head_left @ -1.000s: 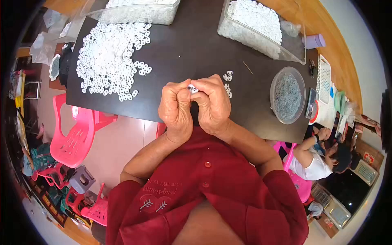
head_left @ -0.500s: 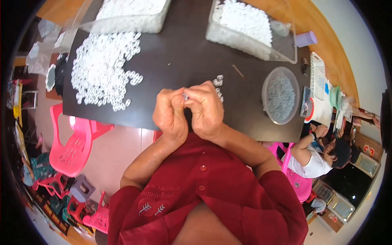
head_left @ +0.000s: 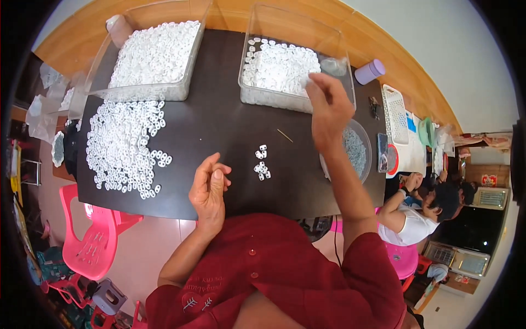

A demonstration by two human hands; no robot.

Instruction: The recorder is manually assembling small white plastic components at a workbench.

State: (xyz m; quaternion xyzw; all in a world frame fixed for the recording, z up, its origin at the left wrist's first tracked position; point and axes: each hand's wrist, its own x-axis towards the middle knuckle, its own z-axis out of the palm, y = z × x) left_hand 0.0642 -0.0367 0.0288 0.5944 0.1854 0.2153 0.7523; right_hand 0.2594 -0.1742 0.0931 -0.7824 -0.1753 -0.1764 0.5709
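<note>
My right hand (head_left: 330,109) reaches over the near right edge of a clear plastic bin (head_left: 274,98) partly filled with small white two-holed plastic pieces (head_left: 282,68). Its thumb and fingers are apart, and nothing shows between them. Low over the table's near side is my left hand (head_left: 209,189), fingers loosely bent and thumb raised, with no piece visible in it. A small cluster of the same white pieces (head_left: 262,164) lies to its right. Beneath my right forearm, a round clear tub (head_left: 368,156) of small grey-blue parts is partly hidden.
A heap of white pieces (head_left: 123,145) covers the dark table's left side, before another full clear bin (head_left: 164,92). A thin stick (head_left: 284,135) lies mid-table. A purple cup (head_left: 370,72), a phone (head_left: 382,152) and a white basket (head_left: 395,115) stand right. Another person (head_left: 408,219) sits there.
My hands were together, pinching a tiny part at the table's near edge. They have parted: the right has gone out to the right-hand bin, the left stays low. The view has shifted too.
</note>
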